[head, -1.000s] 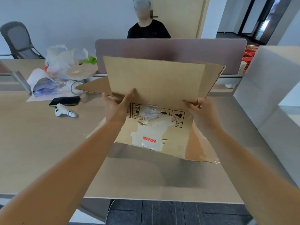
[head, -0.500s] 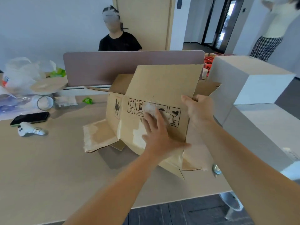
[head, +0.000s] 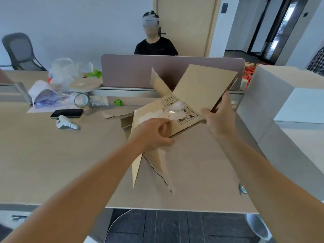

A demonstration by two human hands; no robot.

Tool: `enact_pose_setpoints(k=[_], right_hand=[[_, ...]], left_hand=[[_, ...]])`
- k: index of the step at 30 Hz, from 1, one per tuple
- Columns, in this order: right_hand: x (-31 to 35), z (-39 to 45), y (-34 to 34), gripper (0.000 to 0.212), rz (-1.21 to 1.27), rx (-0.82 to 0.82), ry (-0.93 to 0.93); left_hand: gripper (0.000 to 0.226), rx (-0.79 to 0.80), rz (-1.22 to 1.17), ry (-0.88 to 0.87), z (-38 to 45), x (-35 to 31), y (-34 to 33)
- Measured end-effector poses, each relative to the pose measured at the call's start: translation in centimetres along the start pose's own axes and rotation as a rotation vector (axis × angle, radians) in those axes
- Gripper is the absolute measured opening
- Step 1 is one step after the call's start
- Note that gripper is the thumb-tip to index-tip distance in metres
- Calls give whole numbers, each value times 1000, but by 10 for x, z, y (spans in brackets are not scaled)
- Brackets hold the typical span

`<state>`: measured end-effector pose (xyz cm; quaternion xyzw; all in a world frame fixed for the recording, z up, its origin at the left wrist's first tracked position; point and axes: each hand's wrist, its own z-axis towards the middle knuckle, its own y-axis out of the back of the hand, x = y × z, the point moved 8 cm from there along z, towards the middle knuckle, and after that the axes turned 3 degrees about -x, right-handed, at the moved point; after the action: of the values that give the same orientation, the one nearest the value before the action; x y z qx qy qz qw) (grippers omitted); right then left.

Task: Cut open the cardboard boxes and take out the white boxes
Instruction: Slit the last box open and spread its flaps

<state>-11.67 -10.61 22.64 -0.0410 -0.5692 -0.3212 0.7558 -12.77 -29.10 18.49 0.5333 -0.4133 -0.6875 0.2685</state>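
1. Your left hand (head: 154,134) has its grip curled over the near edge of the emptied cardboard box (head: 177,118), thumb under, fingers on the printed panel by the torn tape.
2. Your right hand (head: 220,118) pinches the box's right edge, where the raised flap (head: 205,86) meets the panel.
3. The box hangs tilted above the desk (head: 52,163), long axis running from near-left down to far-right up; both hands sit on it, the right nearer the white boxes (head: 280,102).
4. Those white boxes stand just right of the cardboard, on the desk's right side, cut off by the frame edge.
5. The box's inside is hidden; it looks flattened, though I can't be sure.
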Motion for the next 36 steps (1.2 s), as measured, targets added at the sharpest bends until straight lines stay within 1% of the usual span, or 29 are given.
enact_pose_setpoints(k=[2, 4, 6, 9, 11, 13, 16, 22, 25, 29, 32, 35, 36], right_hand=[[3, -1, -5, 60, 1, -8, 7], [3, -3, -9, 65, 89, -14, -19], [-6, -6, -13, 74, 186, -15, -89], [-25, -13, -13, 90, 280, -39, -147], [-44, -18, -11, 96, 342, -62, -177], [-67, -23, -7, 91, 389, -80, -242], [-88, -28, 5, 74, 323, -112, -307], [-88, -32, 52, 58, 90, -121, -277], [-107, -37, 70, 52, 49, -129, -323], [-137, -55, 65, 50, 139, -125, -409], [-144, -70, 46, 44, 178, -56, -438], [-151, -82, 29, 43, 389, -5, -558], [-154, -85, 27, 46, 408, 8, -592]], left_hand=[[68, 5, 13, 27, -4, 7, 11], [63, 26, 82, 24, -8, 8, 23], [61, 67, 128, 10, -12, 7, 32], [64, 149, 157, 0, -26, 12, 28], [67, 172, 211, -16, -36, 17, 19], [67, 196, 242, -60, -44, 15, 6], [64, 220, 257, -122, -51, 4, -16], [60, 261, 259, -185, -46, -15, -72], [59, 280, 350, -226, -44, -23, -101], [61, 305, 496, -248, -47, -7, -119], [64, 304, 570, -243, -52, 22, -112], [66, 290, 563, -233, -60, 51, -103], [67, 282, 554, -227, -63, 60, -102]])
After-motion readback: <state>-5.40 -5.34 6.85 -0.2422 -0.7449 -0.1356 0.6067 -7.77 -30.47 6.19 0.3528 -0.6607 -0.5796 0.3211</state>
